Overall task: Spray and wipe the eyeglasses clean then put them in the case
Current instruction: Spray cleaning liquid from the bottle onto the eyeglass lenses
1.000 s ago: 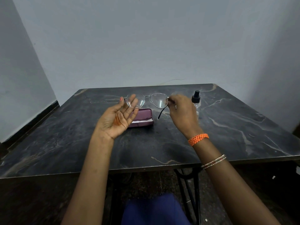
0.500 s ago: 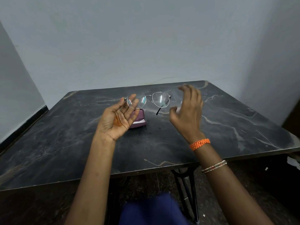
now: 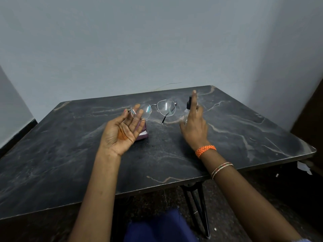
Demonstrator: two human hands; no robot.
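Head view: two hands over one dark marbled desk (image 3: 70, 163). Left hand (image 3: 122, 131) palm up, fingers nearly straight, fingertips pinching the left end of one pair of eyeglasses (image 3: 153, 109), held above the desk, lenses facing camera, one temple hanging down. One maroon case (image 3: 142, 132) on the desk, mostly hidden behind left hand. Right hand (image 3: 194, 123) wrapped around one clear spray bottle (image 3: 187, 110), black nozzle, index finger raised straight. Orange band (image 3: 205, 150) plus thin bangles (image 3: 221, 169) on right wrist.
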